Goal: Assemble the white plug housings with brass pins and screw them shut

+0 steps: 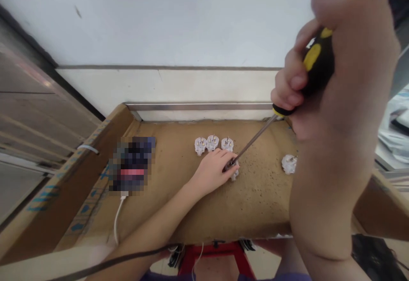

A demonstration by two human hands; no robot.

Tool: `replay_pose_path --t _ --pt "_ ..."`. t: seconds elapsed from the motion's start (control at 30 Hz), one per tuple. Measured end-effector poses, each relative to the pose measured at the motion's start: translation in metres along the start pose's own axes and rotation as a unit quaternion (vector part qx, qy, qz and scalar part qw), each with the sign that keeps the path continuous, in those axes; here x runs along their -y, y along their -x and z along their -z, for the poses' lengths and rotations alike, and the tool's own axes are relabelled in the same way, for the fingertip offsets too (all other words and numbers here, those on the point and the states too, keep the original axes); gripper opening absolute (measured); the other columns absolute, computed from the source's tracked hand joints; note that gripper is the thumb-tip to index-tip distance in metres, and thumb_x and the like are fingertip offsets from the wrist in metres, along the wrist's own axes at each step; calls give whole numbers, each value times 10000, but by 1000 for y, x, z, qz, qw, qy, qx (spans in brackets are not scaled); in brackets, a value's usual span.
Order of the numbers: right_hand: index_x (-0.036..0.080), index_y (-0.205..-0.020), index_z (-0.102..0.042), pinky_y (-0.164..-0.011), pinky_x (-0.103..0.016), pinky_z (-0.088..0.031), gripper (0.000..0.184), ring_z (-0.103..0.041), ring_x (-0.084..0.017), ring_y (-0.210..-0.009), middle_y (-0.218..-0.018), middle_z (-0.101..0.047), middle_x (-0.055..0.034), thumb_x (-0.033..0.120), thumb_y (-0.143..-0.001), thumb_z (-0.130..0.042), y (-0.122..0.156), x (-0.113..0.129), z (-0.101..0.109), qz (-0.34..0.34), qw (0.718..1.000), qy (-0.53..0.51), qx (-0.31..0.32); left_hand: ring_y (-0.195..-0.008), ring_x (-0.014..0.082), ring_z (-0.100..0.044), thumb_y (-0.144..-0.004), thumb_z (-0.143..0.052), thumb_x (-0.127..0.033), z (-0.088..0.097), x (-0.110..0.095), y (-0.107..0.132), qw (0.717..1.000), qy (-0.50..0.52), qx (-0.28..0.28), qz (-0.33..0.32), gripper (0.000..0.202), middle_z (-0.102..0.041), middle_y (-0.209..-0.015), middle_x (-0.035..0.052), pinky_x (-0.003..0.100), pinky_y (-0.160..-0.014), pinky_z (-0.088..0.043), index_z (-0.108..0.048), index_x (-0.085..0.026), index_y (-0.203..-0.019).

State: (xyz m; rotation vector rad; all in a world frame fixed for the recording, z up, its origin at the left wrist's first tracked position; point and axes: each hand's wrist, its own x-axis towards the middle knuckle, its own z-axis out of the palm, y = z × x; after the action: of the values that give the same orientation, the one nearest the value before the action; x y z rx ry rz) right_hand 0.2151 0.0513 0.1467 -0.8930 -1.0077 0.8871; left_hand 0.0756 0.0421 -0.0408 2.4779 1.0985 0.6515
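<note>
My left hand (213,169) rests on the brown work surface (255,204), its fingers closed around a small white plug (235,173) that is mostly hidden under them. My right hand (335,68) is raised close to the camera, wrapped around the black and yellow handle of a screwdriver (315,63). The metal shaft (252,141) slants down to the left and its tip meets the held plug. Three white plugs (212,143) stand in a row just behind my left hand. Another white plug (289,163) lies to the right, partly hidden by my right forearm.
Cardboard walls (96,153) line the left and right sides of the surface. A blurred dark object (132,163) with a white cable (117,219) sits at the left. A metal rail (198,106) and white wall run along the back. A red frame (212,253) shows below the front edge.
</note>
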Motion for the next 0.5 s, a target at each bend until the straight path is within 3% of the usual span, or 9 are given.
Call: replay_pose_path --t 0.17,0.23,0.3,0.37,0.43,0.47,0.5 --pt "245 -726 -362 -279 -207 -239 175 -362 -75 -307 -443 -344 76 323 -821 -488 0 -9 3 38 995 37 88 -904 201 -543 -888 -525 -356 0 0 0 1000 5 5 2 207 -636 -974 32 333 -814 -432 -572 -198 -1013" --pt "250 -760 -313 -303 -220 -304 211 -437 -94 -375 -544 -436 58 357 -835 -479 7 -11 -4 118 990 47 67 -928 202 -540 -890 -520 -355 0 -1 0 1000 8 3 -3 215 -630 -979 37 335 -834 -429 -574 -197 -1026" --pt "247 -738 -261 -380 -249 -381 268 -500 -112 -495 -678 -470 18 422 -882 -405 16 -10 -12 215 973 80 1 -958 201 -536 -896 -511 -324 0 -2 0 1000 15 -1 -8 191 -631 -994 37 334 -861 -424 -577 -196 -1021" --pt "244 -742 -307 -467 -261 -428 271 -530 -126 -607 -726 -463 -7 457 -902 -356 22 -6 -17 271 955 124 -9 -962 196 -537 -897 -509 -297 0 -2 0 1000 23 -2 -8 162 -637 -1003 32 329 -868 -424 -582 -195 -1000" --pt "239 -787 -385 -513 -266 -455 143 -534 -124 -622 -732 -476 -6 347 -878 -402 22 -1 -15 266 956 125 27 -949 194 -540 -893 -516 -282 0 -2 0 1000 29 -4 -5 152 -643 -1001 29 326 -860 -429 -585 -193 -995" --pt "240 -837 -405 -522 -262 -462 33 -530 -113 -603 -740 -486 6 271 -848 -408 19 2 -11 235 963 119 58 -945 194 -540 -892 -519 -278 0 -2 0 999 32 -6 -3 153 -645 -1000 29 326 -857 -430 -586 -191 -999" --pt "245 -889 -408 -521 -254 -463 74 -519 -97 -571 -750 -489 24 226 -820 -390 16 4 -6 192 970 120 92 -940 194 -541 -892 -520 -277 0 -2 0 999 33 -7 -1 155 -647 -997 30 327 -855 -431 -589 -190 -1000"
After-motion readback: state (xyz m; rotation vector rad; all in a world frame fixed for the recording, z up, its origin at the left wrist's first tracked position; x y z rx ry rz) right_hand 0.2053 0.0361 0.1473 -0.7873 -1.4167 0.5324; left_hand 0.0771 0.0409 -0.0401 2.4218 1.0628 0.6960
